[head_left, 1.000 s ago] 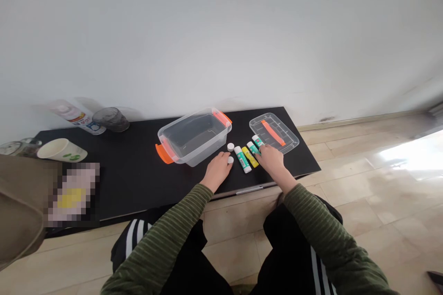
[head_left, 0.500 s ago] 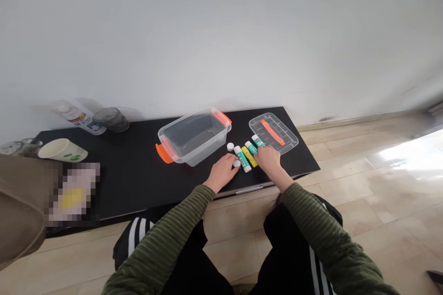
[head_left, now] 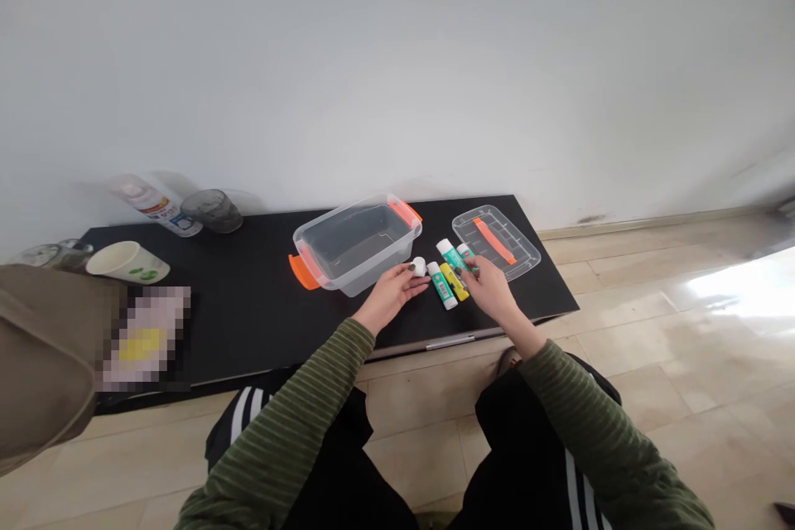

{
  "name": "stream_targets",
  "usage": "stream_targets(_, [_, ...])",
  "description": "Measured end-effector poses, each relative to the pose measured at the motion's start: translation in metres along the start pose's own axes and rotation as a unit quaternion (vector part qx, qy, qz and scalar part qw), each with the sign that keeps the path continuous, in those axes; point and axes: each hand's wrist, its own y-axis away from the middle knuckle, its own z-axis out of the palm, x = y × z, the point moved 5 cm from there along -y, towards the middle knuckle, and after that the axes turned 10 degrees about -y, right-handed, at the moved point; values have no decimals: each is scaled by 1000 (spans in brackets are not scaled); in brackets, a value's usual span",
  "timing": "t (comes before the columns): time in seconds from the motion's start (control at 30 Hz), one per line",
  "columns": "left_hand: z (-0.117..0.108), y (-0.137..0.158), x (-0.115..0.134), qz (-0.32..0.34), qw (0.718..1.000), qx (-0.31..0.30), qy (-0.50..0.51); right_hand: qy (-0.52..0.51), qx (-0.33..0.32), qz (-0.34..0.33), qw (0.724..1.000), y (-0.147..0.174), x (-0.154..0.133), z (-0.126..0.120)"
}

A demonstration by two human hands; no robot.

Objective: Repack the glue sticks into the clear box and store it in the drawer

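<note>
Between its thumb and fingers my left hand (head_left: 398, 290) pinches a small white cap (head_left: 419, 267); whether a second cap is behind it I cannot tell. My right hand (head_left: 488, 286) grips the lower end of a green and white glue stick (head_left: 450, 252), its white end pointing away from me. Another green glue stick (head_left: 464, 250) shows partly beside the right fingers. Lying on the black table between the hands are a green and white glue stick (head_left: 442, 286) and a yellow tube (head_left: 458, 285).
An open clear plastic box (head_left: 354, 244) with orange handles stands behind my left hand. Its clear lid (head_left: 522, 252) lies to the right. At the left are a paper cup (head_left: 127, 262), a dark glass (head_left: 212, 210), a spray can (head_left: 155, 205) and a brown-clad person (head_left: 46, 364).
My left hand has moved up and now holds a white cap off the table. In my right hand, one green glue stick has risen away from the row. The view shifted slightly.
</note>
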Motion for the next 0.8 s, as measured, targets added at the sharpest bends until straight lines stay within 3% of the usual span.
stream_targets(0.1, [3,10,10,-7,998,-13,59,-87,-40,-15,995,11,-3,10])
stream_targets(0.23, [7,20,20,6,997,-23,78,-128,-63,-22,989,19,-7,19])
stream_targets(0.8, [-5,29,25,56,997,-7,-49,-56,-63,-108,991,28,-32,8])
